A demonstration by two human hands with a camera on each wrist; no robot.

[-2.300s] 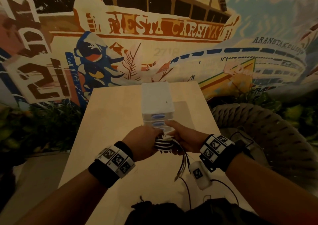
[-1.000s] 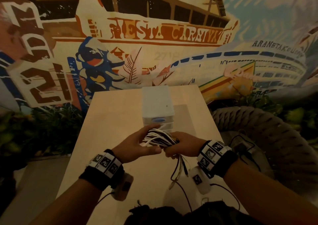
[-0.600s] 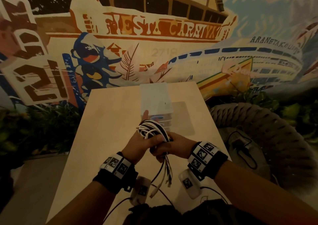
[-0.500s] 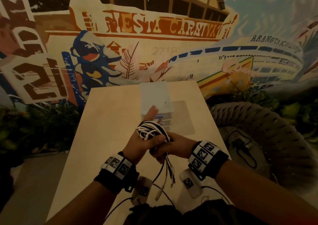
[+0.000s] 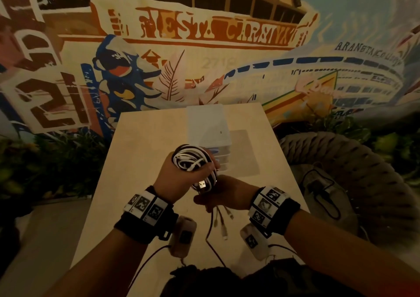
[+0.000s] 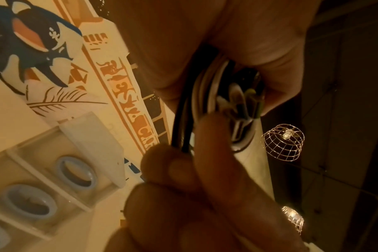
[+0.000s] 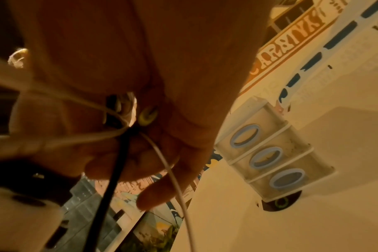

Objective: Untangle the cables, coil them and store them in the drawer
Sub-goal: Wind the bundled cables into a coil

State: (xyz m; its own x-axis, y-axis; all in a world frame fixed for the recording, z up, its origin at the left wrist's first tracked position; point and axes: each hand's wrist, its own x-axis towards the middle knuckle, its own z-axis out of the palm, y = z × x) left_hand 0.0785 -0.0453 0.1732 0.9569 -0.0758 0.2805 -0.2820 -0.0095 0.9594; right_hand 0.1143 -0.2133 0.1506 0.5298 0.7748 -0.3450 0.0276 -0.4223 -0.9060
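Observation:
A coil of black and white cables (image 5: 191, 161) is held upright above the table, just in front of the small white drawer unit (image 5: 208, 126). My left hand (image 5: 181, 178) grips the coil round its lower part (image 6: 207, 95). Directly below, my right hand (image 5: 223, 196) grips the loose cable ends (image 5: 221, 223), which hang down with their plugs; a black strand (image 7: 117, 163) and a white strand (image 7: 173, 170) run through its fingers. A USB plug (image 5: 202, 185) sticks out between the two hands. The unit's three drawers (image 7: 266, 157), with blue ring handles, stand closed.
The light wooden table (image 5: 145, 160) runs away to a painted mural wall. A woven rope chair (image 5: 354, 176) stands to the right with a black cable lying on its seat. Plants line the floor on the left. Wrist-camera leads trail over the table's near edge.
The coil has turned from lying flat between my hands to standing upright in my left hand. My right hand has dropped below it onto the hanging ends.

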